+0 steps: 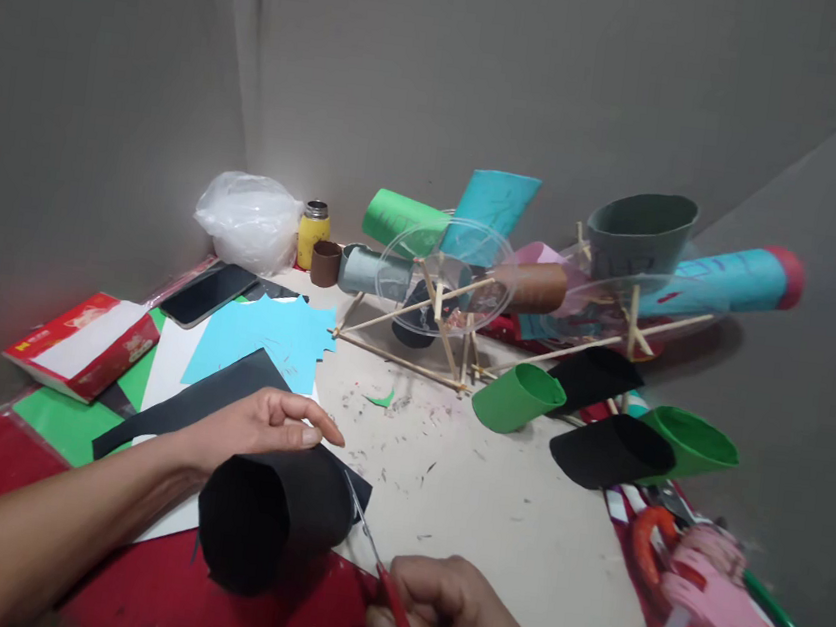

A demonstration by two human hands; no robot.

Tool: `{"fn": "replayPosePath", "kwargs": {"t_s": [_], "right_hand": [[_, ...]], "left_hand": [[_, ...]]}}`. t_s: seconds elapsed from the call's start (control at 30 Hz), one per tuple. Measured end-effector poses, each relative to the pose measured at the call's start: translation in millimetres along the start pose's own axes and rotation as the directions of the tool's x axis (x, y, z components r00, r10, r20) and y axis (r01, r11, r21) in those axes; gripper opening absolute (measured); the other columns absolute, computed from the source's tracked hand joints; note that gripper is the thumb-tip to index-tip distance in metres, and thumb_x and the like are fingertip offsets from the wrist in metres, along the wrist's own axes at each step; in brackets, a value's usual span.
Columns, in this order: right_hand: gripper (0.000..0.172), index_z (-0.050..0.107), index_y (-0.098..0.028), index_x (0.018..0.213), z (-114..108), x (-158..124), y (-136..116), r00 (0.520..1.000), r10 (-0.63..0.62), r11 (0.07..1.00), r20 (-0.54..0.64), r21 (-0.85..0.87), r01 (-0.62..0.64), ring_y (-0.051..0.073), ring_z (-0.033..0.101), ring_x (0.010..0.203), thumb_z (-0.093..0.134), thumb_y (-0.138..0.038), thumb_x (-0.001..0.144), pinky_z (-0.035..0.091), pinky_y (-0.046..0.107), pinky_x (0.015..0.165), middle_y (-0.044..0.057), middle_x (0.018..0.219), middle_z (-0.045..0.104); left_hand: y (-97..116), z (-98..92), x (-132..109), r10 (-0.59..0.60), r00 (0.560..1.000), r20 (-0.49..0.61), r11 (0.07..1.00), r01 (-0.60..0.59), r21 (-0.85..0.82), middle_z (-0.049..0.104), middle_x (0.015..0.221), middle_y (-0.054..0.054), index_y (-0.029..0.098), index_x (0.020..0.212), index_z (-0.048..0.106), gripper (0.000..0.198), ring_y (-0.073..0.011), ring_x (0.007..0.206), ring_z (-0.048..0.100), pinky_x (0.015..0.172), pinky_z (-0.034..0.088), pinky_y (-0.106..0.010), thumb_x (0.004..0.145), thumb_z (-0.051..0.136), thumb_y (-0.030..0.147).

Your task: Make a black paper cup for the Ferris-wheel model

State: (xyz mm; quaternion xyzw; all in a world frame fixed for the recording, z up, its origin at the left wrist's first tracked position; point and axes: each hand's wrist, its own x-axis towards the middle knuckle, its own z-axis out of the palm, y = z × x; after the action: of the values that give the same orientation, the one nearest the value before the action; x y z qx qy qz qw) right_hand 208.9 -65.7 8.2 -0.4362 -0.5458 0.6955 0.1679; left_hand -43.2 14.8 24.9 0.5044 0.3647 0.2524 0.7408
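Note:
A black paper tube [312, 508] lies in front of me with its open end facing the lower left. My left hand [274, 423] holds it from above, thumb and index finger along its far top side; the other fingers are partly hidden. Red-handled scissors [392, 607] are in my right hand [456, 610]. Their metal blades lie against the tube's right end, where a corner of black paper [360, 488] sticks out. Whether the blades are parted is hard to see. A larger flat sheet of black paper [228, 393] rests behind my left hand.
Light blue paper [265, 331], a phone [209, 294] and a red box [86, 346] lie left. A stick frame with plastic discs [444, 276] and paper tubes stands behind. Green [518, 397] and black tubes [610, 451] are right, near a pink glue gun [723, 610].

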Motion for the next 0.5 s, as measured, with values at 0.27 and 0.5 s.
{"fn": "replayPosePath", "kwargs": {"t_s": [0.27,0.5], "right_hand": [[0.050,0.031,-0.022,0.055,0.3,3.4,9.1,0.987,-0.107,0.980,-0.124,-0.182,0.083,0.008,0.022,0.052,0.062,-0.048,0.084,0.017,0.025,0.047,-0.008,0.053,0.027],[0.058,0.032,-0.023,0.057,2.3,3.3,4.2,0.968,-0.110,0.994,-0.227,-0.041,0.103,0.009,0.019,0.051,0.057,-0.068,0.083,0.016,0.026,0.047,-0.009,0.052,0.024]], "left_hand": [[-6.6,7.5,4.9,-0.038,0.981,-0.193,0.956,-0.020,-0.292,0.061,0.064,0.001,0.013,0.107,0.070,0.042,-0.0079,0.054,0.051,0.055,0.037,-0.019,0.078,0.074,0.043],[-11.5,19.1,3.8,-0.162,0.973,-0.162,0.791,0.030,-0.611,0.073,0.081,-0.007,0.008,0.088,0.072,0.018,-0.0169,0.077,0.067,0.083,0.050,-0.029,0.079,0.073,0.024]]}}
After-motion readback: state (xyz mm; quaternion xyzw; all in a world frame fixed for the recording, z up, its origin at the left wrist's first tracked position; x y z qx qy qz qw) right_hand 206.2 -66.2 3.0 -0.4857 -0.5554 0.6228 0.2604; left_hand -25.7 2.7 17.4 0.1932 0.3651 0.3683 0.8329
